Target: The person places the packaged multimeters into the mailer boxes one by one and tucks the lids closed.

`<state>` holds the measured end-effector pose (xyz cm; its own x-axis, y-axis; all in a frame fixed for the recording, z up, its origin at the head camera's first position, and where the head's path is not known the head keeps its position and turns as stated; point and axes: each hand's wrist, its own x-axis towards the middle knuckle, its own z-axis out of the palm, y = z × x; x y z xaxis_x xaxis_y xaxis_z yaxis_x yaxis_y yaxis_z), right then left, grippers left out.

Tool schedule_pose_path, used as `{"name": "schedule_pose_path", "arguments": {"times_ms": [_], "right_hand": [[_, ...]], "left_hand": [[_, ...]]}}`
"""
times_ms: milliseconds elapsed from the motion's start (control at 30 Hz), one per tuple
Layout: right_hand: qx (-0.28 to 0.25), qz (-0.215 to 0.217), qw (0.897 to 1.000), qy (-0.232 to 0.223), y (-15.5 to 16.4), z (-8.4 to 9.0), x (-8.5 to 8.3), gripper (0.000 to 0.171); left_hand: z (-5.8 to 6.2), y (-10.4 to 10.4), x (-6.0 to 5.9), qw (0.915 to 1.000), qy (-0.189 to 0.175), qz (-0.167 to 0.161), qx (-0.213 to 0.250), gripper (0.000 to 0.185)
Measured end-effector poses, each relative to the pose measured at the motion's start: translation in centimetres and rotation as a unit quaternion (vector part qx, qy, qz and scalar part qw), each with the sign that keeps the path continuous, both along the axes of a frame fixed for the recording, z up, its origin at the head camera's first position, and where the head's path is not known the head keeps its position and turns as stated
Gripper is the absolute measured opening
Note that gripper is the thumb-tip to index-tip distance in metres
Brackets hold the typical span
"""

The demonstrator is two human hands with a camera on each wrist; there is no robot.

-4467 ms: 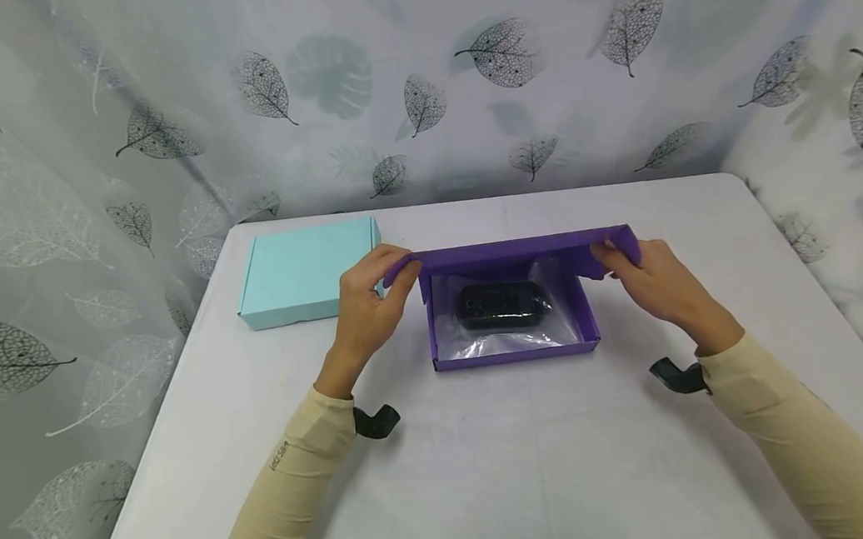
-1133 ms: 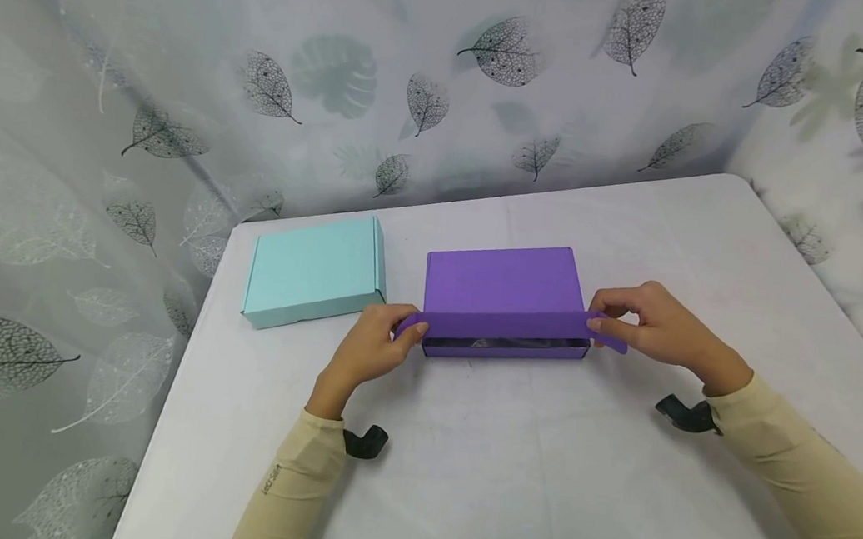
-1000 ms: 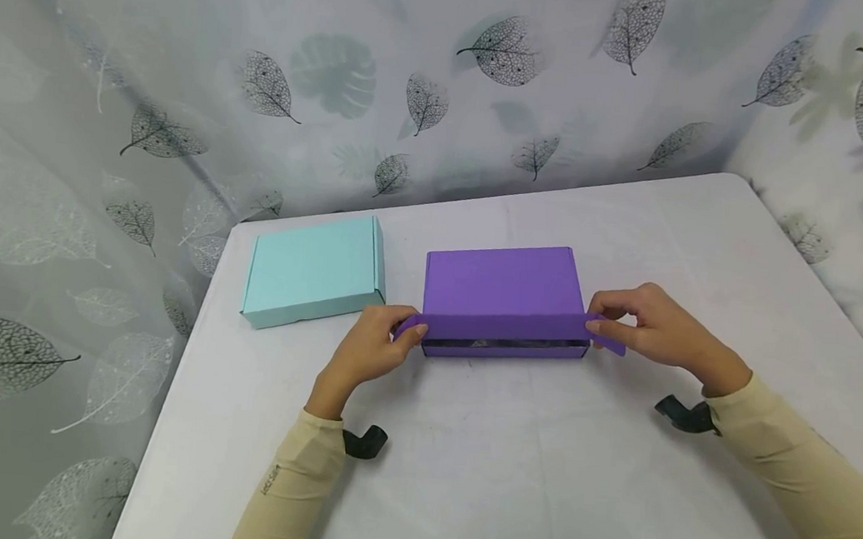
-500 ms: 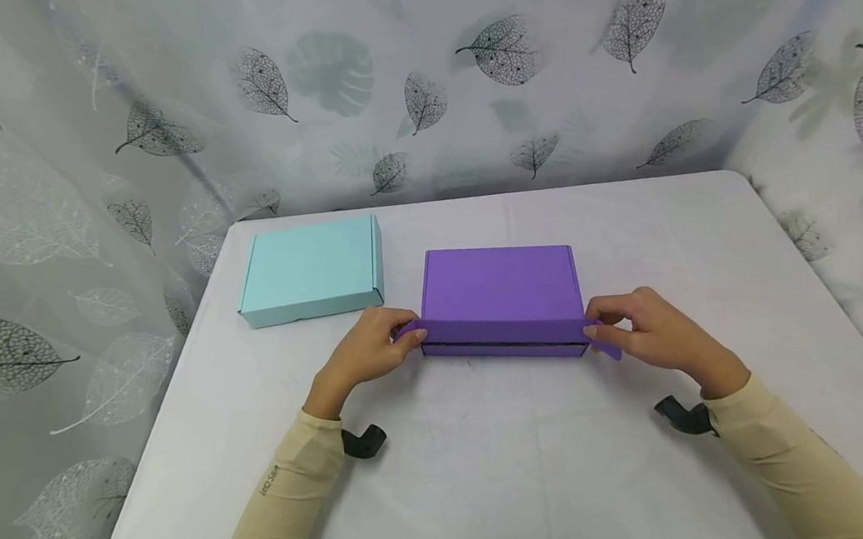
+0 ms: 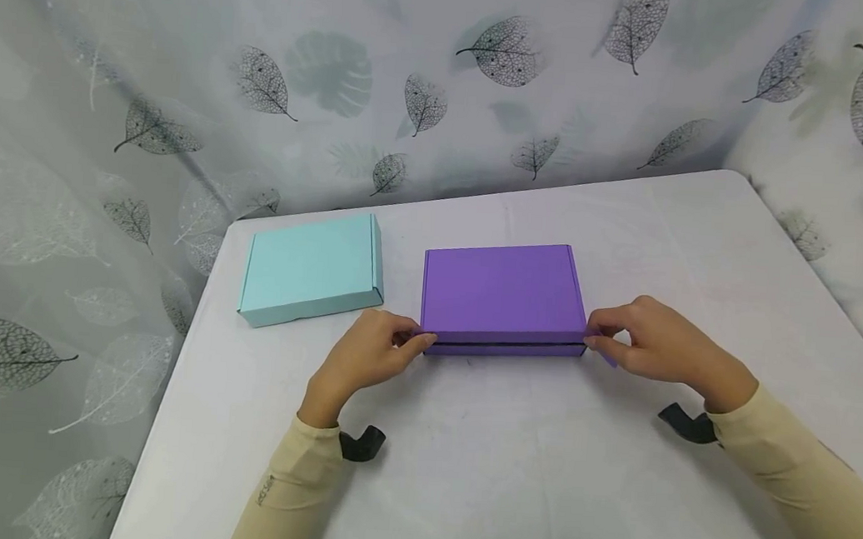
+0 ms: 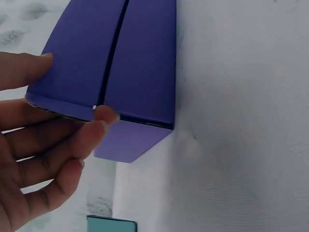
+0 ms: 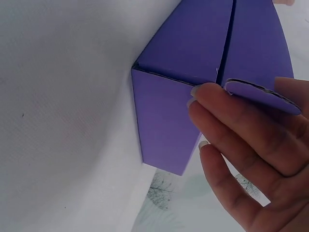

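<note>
A purple cardboard mailer box (image 5: 503, 290) lies on the white table with its lid down. A thin dark gap runs along its front, between the lid's front flap (image 6: 79, 63) and the box's front wall (image 6: 142, 72). My left hand (image 5: 365, 353) pinches the flap's left end, thumb on the front face and fingers by the side tab. At the opposite end my right hand (image 5: 652, 343) pinches the flap, its fingers beside the small right tab (image 7: 263, 95); the thumb is mostly hidden in the right wrist view. The box's contents are covered.
A light teal box (image 5: 311, 269), lid down, sits left of the purple one near the table's back left corner. Behind the white table (image 5: 477, 473) hangs a leaf-patterned curtain (image 5: 445, 78). A dark curved piece (image 5: 362, 444) sticks out at each wrist.
The raised lid came down over a dark object in a clear plastic bag. Since then the flap has folded lower, narrowing the front gap, and both hands have moved slightly downward with it.
</note>
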<state>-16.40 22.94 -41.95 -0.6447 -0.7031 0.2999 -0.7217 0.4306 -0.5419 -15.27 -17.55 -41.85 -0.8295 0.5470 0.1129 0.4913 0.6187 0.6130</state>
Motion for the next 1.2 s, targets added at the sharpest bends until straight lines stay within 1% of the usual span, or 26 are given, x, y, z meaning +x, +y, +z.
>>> {"name": "schedule_pose_path", "arguments": {"times_ms": [67, 167, 267, 400, 533, 600, 733, 833, 1000, 1200], "right_hand": [[0.0, 0.0, 1.0, -0.001, 0.0, 0.0, 0.1, 0.028], [0.001, -0.002, 1.0, -0.012, 0.0, 0.0, 0.2, 0.028], [0.002, -0.005, 1.0, -0.028, 0.0, 0.1, 0.2, 0.025], [0.006, -0.012, 0.999, -0.042, -0.1, 0.2, 0.2, 0.022], [0.01, -0.018, 0.999, -0.046, -0.1, 0.2, 0.2, 0.021], [0.021, -0.027, 0.999, -0.042, -0.2, 0.4, 0.3, 0.019], [0.071, -0.056, 0.996, -0.015, -0.2, 0.9, 0.6, 0.012], [0.093, -0.06, 0.994, -0.001, -0.2, 1.0, 0.8, 0.01], [0.091, -0.045, 0.995, -0.009, 0.0, 1.1, 0.8, 0.009], [0.103, -0.038, 0.993, -0.033, 0.4, 1.2, 1.0, 0.014]], "left_hand": [[0.3, 0.0, 0.1, 0.9999, -0.012, 0.001, -0.006, 0.029], [0.5, -0.1, 0.1, 0.9995, -0.031, 0.002, -0.01, 0.031], [0.5, -0.2, 0.1, 0.9992, -0.039, 0.0, -0.007, 0.032], [0.5, -0.2, 0.1, 0.9994, -0.033, 0.001, -0.007, 0.029], [0.6, -0.2, 0.1, 0.9999, -0.012, 0.001, -0.009, 0.024], [0.8, -0.1, 0.1, 0.9999, -0.01, 0.001, -0.011, 0.022], [1.2, -0.1, 0.2, 0.9994, -0.029, -0.007, -0.02, 0.026], [1.5, -0.1, 0.3, 0.9986, -0.043, -0.016, -0.026, 0.024], [1.5, -0.4, 0.4, 0.9974, -0.063, -0.021, -0.029, 0.018], [1.2, -0.9, 0.5, 0.9954, -0.076, -0.052, -0.025, 0.022]]}}
